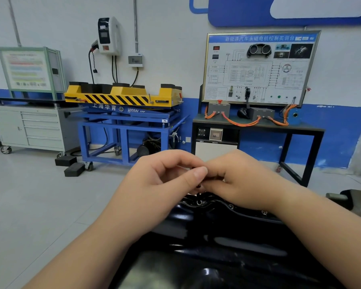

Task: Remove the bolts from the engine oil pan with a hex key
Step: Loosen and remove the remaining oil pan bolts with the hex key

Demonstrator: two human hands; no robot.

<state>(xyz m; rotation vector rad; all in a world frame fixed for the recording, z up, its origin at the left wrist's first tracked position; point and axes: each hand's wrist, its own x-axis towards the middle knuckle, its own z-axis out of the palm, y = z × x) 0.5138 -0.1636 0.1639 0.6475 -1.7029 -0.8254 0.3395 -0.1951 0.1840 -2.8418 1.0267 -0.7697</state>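
Observation:
The black engine oil pan (227, 247) fills the lower middle of the head view, glossy and dark. Bolts (264, 212) sit along its far flange, and an open bolt hole (199, 202) shows at the far edge. Just above that edge my left hand (165, 176) and my right hand (238, 180) meet, fingertips together. Between them they pinch a small dark hex key (198, 185), mostly hidden by the fingers. Its lower end points down toward the flange hole.
A blue and yellow lift table (125, 113) stands behind on the left, with black blocks (71, 165) on the floor near it. A training board on a black bench (256, 122) is at the back right. A grey engine part (356, 203) sits at the right edge.

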